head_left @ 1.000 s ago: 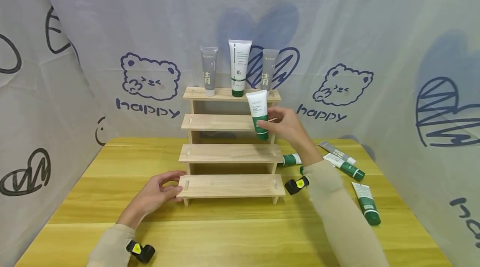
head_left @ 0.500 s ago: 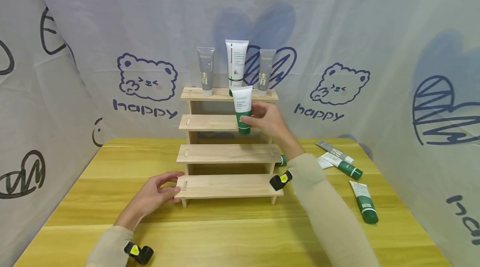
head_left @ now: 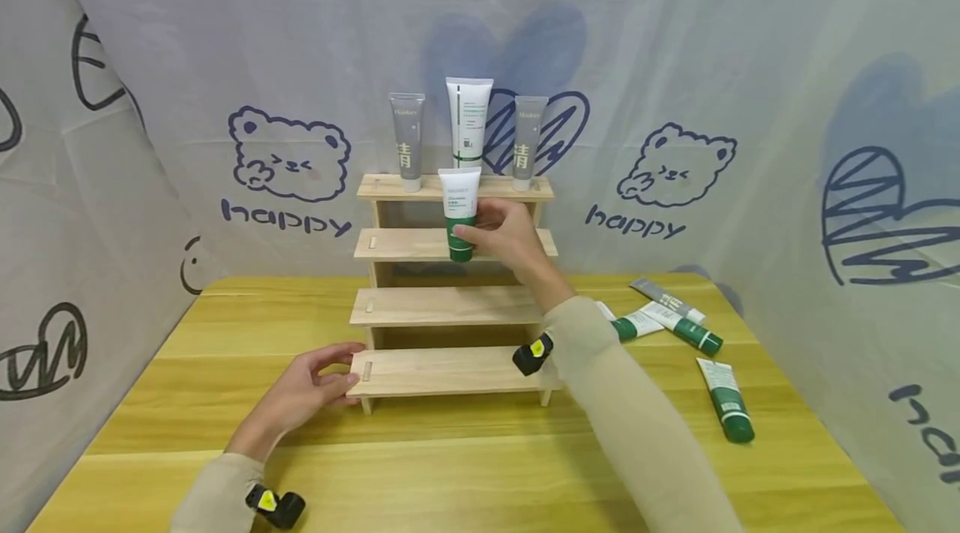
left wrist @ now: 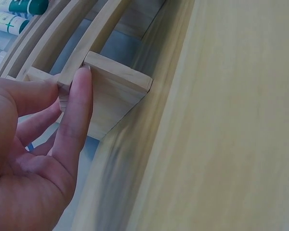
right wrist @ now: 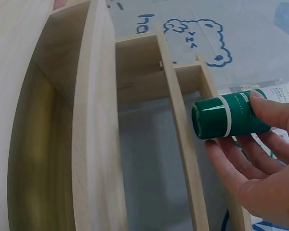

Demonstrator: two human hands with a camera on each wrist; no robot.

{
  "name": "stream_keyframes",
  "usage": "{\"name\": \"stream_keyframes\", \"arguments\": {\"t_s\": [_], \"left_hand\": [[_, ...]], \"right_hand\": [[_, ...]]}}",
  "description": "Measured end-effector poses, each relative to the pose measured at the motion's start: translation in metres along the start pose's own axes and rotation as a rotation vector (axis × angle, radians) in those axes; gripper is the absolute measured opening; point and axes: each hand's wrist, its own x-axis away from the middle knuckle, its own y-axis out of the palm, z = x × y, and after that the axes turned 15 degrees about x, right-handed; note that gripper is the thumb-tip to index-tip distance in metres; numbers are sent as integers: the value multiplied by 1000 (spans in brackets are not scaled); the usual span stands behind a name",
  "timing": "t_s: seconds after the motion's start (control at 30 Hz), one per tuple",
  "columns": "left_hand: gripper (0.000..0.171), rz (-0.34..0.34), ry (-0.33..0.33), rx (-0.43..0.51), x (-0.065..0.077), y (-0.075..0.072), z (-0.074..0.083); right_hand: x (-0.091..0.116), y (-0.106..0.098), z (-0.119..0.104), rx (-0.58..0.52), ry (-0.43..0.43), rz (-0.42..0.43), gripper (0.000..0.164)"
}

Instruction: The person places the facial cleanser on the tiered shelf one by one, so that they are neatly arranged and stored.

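Note:
My right hand [head_left: 510,237] grips a white and green squeeze tube [head_left: 460,212], cap down, in front of the second shelf from the top. The right wrist view has its green cap [right wrist: 212,118] close to a shelf edge; whether they touch I cannot tell. With thumb and fingers, my left hand [left wrist: 43,139] pinches the left end of the lowest board of the wooden tiered display rack [head_left: 442,371]. On the top tier a tall white and green tube [head_left: 469,121] stands between two grey tubes, one left [head_left: 407,141] and one right [head_left: 529,141]; its base is hidden.
To the right of the rack, several tubes lie on the wooden table [head_left: 420,475]: a grey tube [head_left: 666,300], white and green tubes [head_left: 682,329] beside it, and one nearer tube [head_left: 725,400]. A printed cloth [head_left: 300,33] hangs behind and at the sides.
My right hand has carried the white and green tube leftward and slightly up, from the rack's right side to near its middle. The left hand stays on the lowest board.

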Motion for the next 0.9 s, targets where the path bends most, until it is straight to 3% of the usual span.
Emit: {"name": "stream_keyframes", "arguments": {"t_s": [0.5,0.9], "left_hand": [[61,-8,-12,4,-1,1,2],[63,-10,-22,-23,-2,1,4]], "right_hand": [[-13,24,-10,27,11,29,47],[-21,40,-20,139,-26,42,41]]}}
